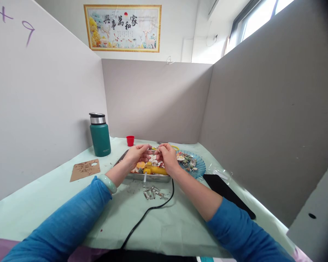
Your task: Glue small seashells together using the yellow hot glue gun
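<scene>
Over a metal tray (135, 177), my left hand (138, 155) is closed, thumb and fingertips drawn together. My right hand (167, 157) faces it in a pinch, a short gap away. Whatever is between the fingertips is too small to make out. Below them, a yellow glue gun (156, 170) rests across the tray, its pale tip over the near rim. Orange and white shells (140, 165) lie in the tray, partly covered by my hands. In front of the tray, several small silver metal clips (153, 193) are in a loose pile.
A blue plate (201, 166) of shells and small pieces stands right of the tray. A black cord (150, 209) runs towards me. Leftward are a green bottle (100, 140), a brown card (84, 170) and a red cup (130, 141). A black flat object (226, 194) lies right; grey panels enclose the table.
</scene>
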{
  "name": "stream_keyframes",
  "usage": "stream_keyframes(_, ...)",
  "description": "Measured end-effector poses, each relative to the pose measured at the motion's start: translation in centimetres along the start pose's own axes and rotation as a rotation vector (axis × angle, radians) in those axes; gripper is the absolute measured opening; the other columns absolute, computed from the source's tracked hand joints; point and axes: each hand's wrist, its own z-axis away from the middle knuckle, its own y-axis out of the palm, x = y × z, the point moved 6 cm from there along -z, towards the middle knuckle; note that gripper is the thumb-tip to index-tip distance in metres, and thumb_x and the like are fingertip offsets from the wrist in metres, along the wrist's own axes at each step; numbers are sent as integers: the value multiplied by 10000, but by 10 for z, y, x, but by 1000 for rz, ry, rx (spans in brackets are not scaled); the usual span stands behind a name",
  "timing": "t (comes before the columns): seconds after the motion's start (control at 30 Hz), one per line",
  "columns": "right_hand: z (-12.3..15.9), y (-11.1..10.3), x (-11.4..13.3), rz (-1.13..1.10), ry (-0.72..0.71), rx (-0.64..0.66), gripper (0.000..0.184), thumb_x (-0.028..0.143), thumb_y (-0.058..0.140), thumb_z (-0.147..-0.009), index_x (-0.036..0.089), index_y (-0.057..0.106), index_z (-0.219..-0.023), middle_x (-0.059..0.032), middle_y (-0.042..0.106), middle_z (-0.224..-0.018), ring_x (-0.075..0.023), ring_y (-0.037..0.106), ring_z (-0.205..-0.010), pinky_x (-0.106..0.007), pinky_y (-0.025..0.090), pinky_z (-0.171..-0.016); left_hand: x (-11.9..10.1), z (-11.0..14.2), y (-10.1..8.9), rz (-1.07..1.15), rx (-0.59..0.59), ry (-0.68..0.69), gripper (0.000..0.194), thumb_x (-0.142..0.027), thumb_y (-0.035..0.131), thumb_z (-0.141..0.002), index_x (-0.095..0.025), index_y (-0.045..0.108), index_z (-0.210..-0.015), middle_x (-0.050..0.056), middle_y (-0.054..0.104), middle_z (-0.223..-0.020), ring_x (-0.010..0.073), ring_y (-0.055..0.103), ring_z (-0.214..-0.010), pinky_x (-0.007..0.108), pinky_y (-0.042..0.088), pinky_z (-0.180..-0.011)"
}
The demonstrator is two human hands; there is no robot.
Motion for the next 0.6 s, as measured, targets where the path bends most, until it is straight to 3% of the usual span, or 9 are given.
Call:
stream_keyframes(0.2, 0, -1, 1, 19, -10, -9, 135, 206, 493, -637, 197, 470, -770, 51, 593, -543, -79, 472, -358, -180, 367, -356, -12, -1, 8, -108, 100, 157, 274, -309, 620, -788, -98, 605, -962, 62, 656, -739, 99, 600, -547, 196, 481, -459)
stream_keyframes(0.37, 0, -1, 2, 52, -39, -6, 129, 196, 491, -634, 199, 465, -760, 58, 587, -534, -76, 467, -356, -182, 378, -359, -19, 2, 9, -300, 38, 198, 256, -308, 625, -770, -132, 518, -923, 86, 691, -767, 127, 619, -556, 220, 481, -447)
stream_keyframes(0.5, 1, -1, 3, 75, -47, -8, 125, 190, 489, -638, 199, 467, -761, 57, 587, -535, -78, 468, -359, -185, 379, -358, -20, 4, 6, -278, 44, 199, 296, -359, 689, -703, -139, 546, -840, 84, 689, -820, 134, 636, -609, 228, 488, -492)
stream_keyframes(0.6, 2, -1, 4, 84, -54, -11, 126, 190, 489, -639, 199, 466, -763, 56, 589, -542, -79, 472, -362, -185, 380, -360, -20, 4, 2, -231, 23, 186, 301, -348, 740, -640, -130, 602, -796, 42, 650, -723, 122, 615, -603, 204, 457, -480)
